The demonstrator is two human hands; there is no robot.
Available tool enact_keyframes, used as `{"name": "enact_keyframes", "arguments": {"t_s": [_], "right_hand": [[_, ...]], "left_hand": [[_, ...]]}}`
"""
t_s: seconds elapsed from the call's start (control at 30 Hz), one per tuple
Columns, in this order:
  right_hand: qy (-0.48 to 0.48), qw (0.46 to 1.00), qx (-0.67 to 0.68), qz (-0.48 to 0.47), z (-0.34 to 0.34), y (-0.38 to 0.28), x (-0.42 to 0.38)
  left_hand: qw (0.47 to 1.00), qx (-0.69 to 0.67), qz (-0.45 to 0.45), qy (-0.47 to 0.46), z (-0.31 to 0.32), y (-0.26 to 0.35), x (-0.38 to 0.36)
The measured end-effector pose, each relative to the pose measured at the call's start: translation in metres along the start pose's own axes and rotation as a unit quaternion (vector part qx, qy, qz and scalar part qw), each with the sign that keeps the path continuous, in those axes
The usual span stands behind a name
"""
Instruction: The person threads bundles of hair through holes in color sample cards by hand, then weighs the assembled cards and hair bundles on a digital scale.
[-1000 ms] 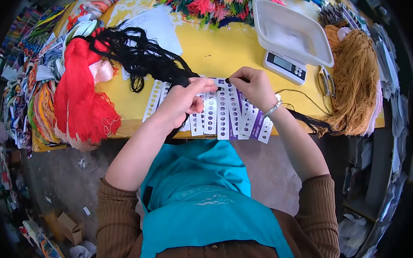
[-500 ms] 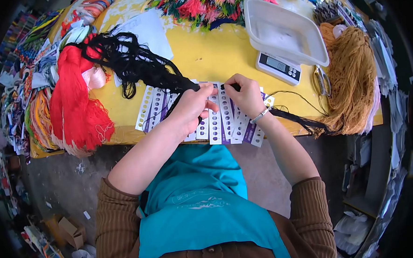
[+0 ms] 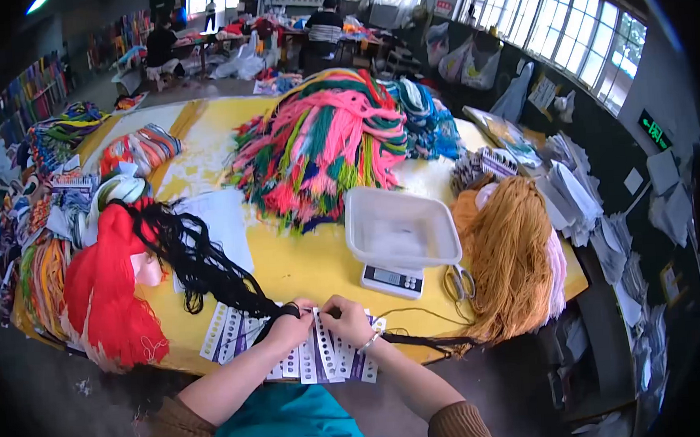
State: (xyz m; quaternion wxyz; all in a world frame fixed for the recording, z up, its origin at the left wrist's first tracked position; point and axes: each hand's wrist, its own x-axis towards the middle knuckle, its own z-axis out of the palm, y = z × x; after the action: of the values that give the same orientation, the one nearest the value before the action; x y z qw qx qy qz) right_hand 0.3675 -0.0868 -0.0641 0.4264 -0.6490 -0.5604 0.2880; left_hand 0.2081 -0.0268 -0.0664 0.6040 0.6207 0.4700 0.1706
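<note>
My left hand (image 3: 292, 323) is closed round the end of a black thread bundle (image 3: 210, 265), which trails up and left over the yellow table (image 3: 281, 258). Close beside it, my right hand (image 3: 346, 321), with a bracelet at the wrist, pinches at the top of a punched card (image 3: 323, 346); what lies between its fingertips is too small to tell. Several purple and white punched cards (image 3: 228, 333) are fanned out under and around both hands. Black strands (image 3: 432, 341) run rightward from beneath my right wrist.
Red thread (image 3: 112, 294) lies left, brown thread (image 3: 514, 249) right. A clear tray (image 3: 402, 228) rests on a digital scale (image 3: 393, 281), with scissors (image 3: 458, 284) beside it. Multicoloured skeins (image 3: 330, 148) are piled behind. Two people sit at far tables; another stands by a window.
The head view has tilted up, bringing the room, windows and people into sight. Both hands stay close together over the cards, with the black bundle still in my left hand.
</note>
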Motion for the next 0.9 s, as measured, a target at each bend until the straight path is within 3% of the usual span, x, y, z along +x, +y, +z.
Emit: {"name": "enact_keyframes", "arguments": {"t_s": [0.07,0.23,0.33,0.47,0.57,0.63,0.67,0.7,0.9], "right_hand": [[-0.015,1.000,0.008,0.005,-0.002,0.000,0.000],[-0.033,0.999,0.012,0.008,-0.003,0.000,0.002],[-0.028,0.994,0.091,0.053,-0.005,-0.009,-0.001],[-0.084,0.996,0.022,0.029,-0.004,0.006,0.004],[-0.088,0.996,0.016,0.028,-0.003,0.011,0.005],[-0.084,0.996,0.030,-0.019,0.000,0.026,0.009],[-0.108,0.994,0.010,0.033,-0.008,0.010,0.011],[-0.109,0.993,-0.008,0.040,-0.010,0.006,0.013],[-0.141,0.988,-0.042,0.043,-0.011,-0.002,0.022]], "left_hand": [[1.000,-0.028,-0.004,0.009,-0.001,0.003,0.002],[0.997,-0.013,-0.030,-0.076,-0.009,0.007,0.007],[0.996,-0.003,-0.019,-0.083,-0.011,0.012,0.005],[0.991,0.097,0.060,-0.073,-0.012,0.003,0.008],[0.966,0.201,0.162,0.022,-0.009,0.006,0.002],[0.980,0.192,0.051,-0.009,-0.018,0.029,-0.015],[0.977,0.215,-0.005,-0.002,-0.021,0.027,-0.014],[0.965,0.227,0.121,0.058,-0.025,-0.005,-0.001],[0.995,-0.089,-0.002,-0.054,-0.036,-0.003,-0.012]]}}
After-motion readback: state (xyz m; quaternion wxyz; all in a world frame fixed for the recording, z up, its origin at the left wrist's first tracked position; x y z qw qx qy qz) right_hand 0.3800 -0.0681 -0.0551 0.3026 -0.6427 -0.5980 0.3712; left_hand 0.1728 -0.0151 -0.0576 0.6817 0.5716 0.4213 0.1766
